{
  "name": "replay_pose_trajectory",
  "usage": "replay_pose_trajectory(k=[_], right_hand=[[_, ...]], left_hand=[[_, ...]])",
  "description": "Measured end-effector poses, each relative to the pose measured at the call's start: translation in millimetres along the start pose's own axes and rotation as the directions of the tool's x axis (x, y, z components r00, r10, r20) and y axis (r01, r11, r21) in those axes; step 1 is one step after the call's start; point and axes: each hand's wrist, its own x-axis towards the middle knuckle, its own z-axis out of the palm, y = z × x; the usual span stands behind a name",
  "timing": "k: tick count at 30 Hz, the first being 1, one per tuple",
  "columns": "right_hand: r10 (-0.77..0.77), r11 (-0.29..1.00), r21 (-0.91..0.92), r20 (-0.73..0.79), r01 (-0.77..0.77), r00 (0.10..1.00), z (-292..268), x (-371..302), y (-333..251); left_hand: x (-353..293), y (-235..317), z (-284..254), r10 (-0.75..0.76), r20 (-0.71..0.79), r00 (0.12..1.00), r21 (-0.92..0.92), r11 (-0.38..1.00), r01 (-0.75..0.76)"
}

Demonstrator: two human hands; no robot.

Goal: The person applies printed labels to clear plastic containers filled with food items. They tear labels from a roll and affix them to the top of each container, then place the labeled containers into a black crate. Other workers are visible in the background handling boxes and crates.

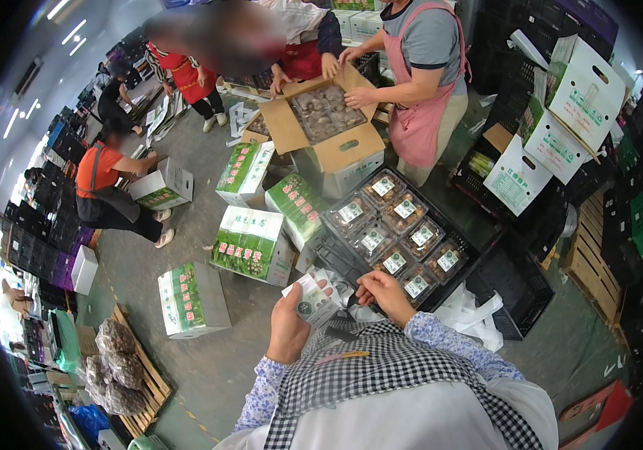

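My left hand (289,330) grips a white strip of labels (312,300) with a round dark print, held in front of my checked apron. Beside it, my right hand (383,294) is closed, thumb and finger pressed together; whatever is between them cannot be made out. Just beyond that hand stands a black plastic crate (465,264) with several clear lidded boxes (372,238) of brownish food in rows. White labels sit on their lids. Loose white strip material (471,311) lies by the crate's near right corner.
Green-and-white cartons (250,244) stand left of the crate. Beyond it, people handle an open cardboard box (347,150) of bagged brown goods. A black crate (512,292) sits at the right. Filled bags (119,360) rest on a pallet at the lower left.
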Motion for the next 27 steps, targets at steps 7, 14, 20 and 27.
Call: replay_pose_trajectory(k=[7,14,20,27], right_hand=[[-0.023,1.000,-0.015,-0.038,0.022,0.999,-9.6,-10.9,-6.1],[-0.243,0.960,-0.099,0.169,0.262,0.955,10.5,-21.2,-39.2],[-0.187,0.827,-0.446,0.357,0.342,0.915,29.9,-20.8,-54.1],[-0.140,0.792,-0.521,0.351,0.317,0.926,41.7,-10.3,-40.3]], left_hand=[[12.1,-15.9,-5.0,0.020,0.072,0.997,-0.006,1.000,-0.020],[11.1,-9.5,12.3,-0.030,0.189,0.982,0.087,0.996,0.014],[7.5,15.0,24.4,0.058,0.253,0.966,0.084,0.993,-0.082],[3.3,20.8,7.8,0.097,0.216,0.971,0.089,0.989,-0.118]])
